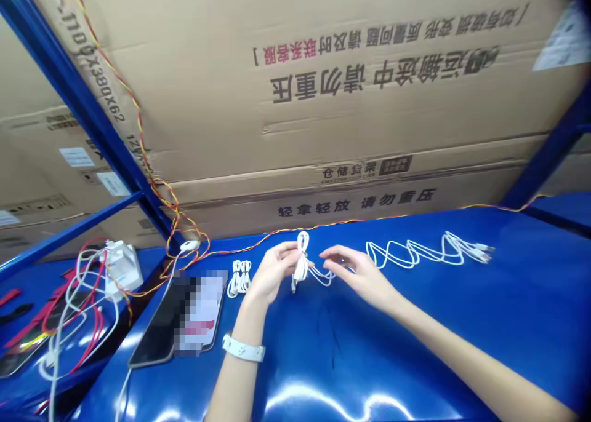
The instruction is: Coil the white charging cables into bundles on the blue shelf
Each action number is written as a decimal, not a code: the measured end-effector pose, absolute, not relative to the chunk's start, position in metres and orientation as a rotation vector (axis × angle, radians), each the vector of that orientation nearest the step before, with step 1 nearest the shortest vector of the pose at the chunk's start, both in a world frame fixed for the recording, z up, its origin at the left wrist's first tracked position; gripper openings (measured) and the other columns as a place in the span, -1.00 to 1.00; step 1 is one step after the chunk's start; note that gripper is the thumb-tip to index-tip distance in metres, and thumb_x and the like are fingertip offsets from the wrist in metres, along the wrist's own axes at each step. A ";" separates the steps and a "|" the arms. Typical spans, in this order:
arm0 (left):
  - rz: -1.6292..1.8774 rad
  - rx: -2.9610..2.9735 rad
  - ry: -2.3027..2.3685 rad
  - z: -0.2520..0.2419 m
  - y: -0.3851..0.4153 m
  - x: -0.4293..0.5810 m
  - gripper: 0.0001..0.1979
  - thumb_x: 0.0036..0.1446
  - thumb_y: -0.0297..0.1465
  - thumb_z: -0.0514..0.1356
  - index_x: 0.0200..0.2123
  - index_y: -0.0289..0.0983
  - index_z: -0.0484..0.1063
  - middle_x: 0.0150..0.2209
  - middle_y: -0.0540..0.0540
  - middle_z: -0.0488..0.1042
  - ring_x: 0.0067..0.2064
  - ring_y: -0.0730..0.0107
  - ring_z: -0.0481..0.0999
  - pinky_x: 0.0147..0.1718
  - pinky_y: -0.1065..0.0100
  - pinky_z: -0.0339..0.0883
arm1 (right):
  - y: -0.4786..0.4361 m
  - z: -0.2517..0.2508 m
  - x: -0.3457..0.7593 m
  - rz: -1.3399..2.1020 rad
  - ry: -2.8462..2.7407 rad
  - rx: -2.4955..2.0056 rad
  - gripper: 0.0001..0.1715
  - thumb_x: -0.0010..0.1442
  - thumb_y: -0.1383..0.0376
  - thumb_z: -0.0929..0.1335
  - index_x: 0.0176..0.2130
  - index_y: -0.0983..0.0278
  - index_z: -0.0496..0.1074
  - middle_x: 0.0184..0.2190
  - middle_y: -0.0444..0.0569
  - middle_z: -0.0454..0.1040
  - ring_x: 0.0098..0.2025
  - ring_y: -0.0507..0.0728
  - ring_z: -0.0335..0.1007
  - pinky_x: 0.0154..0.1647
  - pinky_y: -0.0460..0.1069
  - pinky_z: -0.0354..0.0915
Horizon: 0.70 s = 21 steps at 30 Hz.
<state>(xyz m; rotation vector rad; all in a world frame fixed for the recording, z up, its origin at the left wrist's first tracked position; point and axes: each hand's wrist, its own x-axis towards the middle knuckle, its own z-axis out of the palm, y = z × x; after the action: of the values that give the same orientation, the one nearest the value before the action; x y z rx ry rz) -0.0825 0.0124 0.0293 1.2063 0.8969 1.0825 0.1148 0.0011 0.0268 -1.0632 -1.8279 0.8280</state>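
- While the left hand (273, 273) pinches a coiled white charging cable (301, 261) at its waist, its fingers (286, 251) are clamped around the coil, near the back edge of the blue worktop (369, 360), about midway along it.
- Coil orientation: upright, long axis running from the back edge toward the front edge. A small plug (293, 285) hangs below the coil, pointing at the front edge.
- The right hand (357, 274) is open, its fingers (337, 254) apart. They are just beside the slack cable; contact cannot be told.
- Loose length (415, 254): lies in waves toward the right edge, roughly along the back edge, ending in connectors (484, 253) that point right.
- Handling: a firm pinch at the waist appears best for keeping the turns together, with the slack free of kinks.
- Left of the left hand: a second bundled white cable (239, 278) and a phone (175, 317), its screen blurred.
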 end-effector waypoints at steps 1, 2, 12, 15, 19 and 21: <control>1.055 1.178 0.832 0.030 0.009 -0.077 -0.60 -0.02 -0.25 0.27 -0.13 -0.32 0.37 -0.25 -0.19 0.50 -0.30 0.25 0.55 -0.28 0.31 0.36 | 0.002 0.022 0.114 0.846 -1.818 -1.060 -0.75 0.15 0.18 0.29 -0.20 0.24 0.44 -0.26 -0.04 0.50 -0.20 0.12 0.41 -0.22 0.00 0.31; 1.033 1.164 0.794 0.031 0.007 -0.073 -0.59 -0.03 -0.26 0.28 -0.12 -0.32 0.37 -0.24 -0.20 0.50 -0.29 0.25 0.55 -0.29 0.32 0.36 | 0.002 0.018 0.114 0.870 -1.800 -1.056 -0.75 0.15 0.18 0.29 -0.20 0.24 0.44 -0.26 -0.04 0.49 -0.20 0.13 0.41 -0.22 0.00 0.31; 0.927 1.208 0.732 0.028 -0.003 -0.052 -0.59 -0.09 -0.28 0.32 -0.14 -0.28 0.41 -0.16 -0.14 0.42 -0.31 0.28 0.53 -0.35 0.32 0.36 | -0.002 0.017 0.116 1.235 -1.620 -0.993 -0.70 0.09 0.08 0.34 -0.38 0.28 0.43 -0.31 -0.02 0.47 -0.28 0.13 0.40 -0.21 0.04 0.34; 0.899 1.140 0.675 0.029 -0.003 -0.051 -0.61 -0.06 -0.31 0.30 -0.13 -0.27 0.39 -0.15 -0.15 0.43 -0.32 0.32 0.52 -0.33 0.34 0.34 | -0.001 0.020 0.120 1.315 -1.630 -0.969 -0.68 0.08 0.08 0.35 -0.35 0.30 0.46 -0.35 -0.03 0.48 -0.30 0.12 0.39 -0.21 0.03 0.31; 0.907 1.040 0.617 0.026 -0.003 -0.049 -0.67 0.00 -0.35 0.23 -0.13 -0.31 0.36 -0.35 -0.12 0.45 -0.37 0.40 0.47 -0.37 0.41 0.28 | 0.001 0.020 0.123 1.315 -1.643 -0.956 -0.75 0.06 0.17 0.35 -0.38 0.32 0.46 -0.45 -0.05 0.48 -0.38 0.08 0.36 -0.29 -0.02 0.28; 0.908 1.013 0.594 0.024 -0.004 -0.045 -0.70 0.01 -0.36 0.22 -0.15 -0.31 0.35 -0.44 -0.06 0.41 -0.41 0.46 0.42 -0.45 0.47 0.20 | 0.003 0.018 0.123 1.252 -1.659 -0.987 -0.78 0.08 0.20 0.33 -0.41 0.31 0.46 -0.46 -0.05 0.49 -0.40 0.08 0.36 -0.31 -0.03 0.27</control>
<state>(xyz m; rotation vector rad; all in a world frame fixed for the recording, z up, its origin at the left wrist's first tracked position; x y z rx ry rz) -0.0452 -0.0036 0.0244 1.0134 0.5939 0.9075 0.1231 0.0035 0.0176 -0.9874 -1.6590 1.2518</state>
